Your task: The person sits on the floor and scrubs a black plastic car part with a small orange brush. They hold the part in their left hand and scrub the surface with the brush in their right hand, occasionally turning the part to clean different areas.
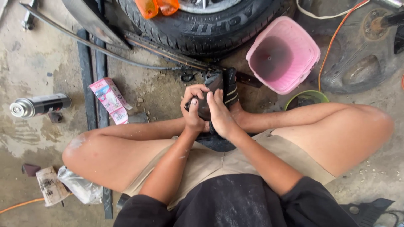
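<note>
A dark, glossy black moulded part (219, 86), curved and with pale stripes along its right edge, sits in the middle of the scene, held up between both hands just above the person's crossed shins. The left hand (194, 110) wraps around the part's lower left side, fingers curled over it and thumb up, clamped on it. The right hand (219, 114) lies flat against the part's near face, fingers stretched upward and pressed together, touching the left hand. Just beyond the part lies a black rubber tyre (202, 25) on the stained concrete floor (38, 63), with long dark metal strips running out leftward from under it. A pink plastic bucket (283, 54) stands far right of the hands, a small green bowl (305, 98) near it. To the left lie a pink printed sachet (110, 100) and, further left, a black-and-silver spray can (40, 105) on its side. A crumpled clear plastic bag (80, 187) sits near left.
</note>
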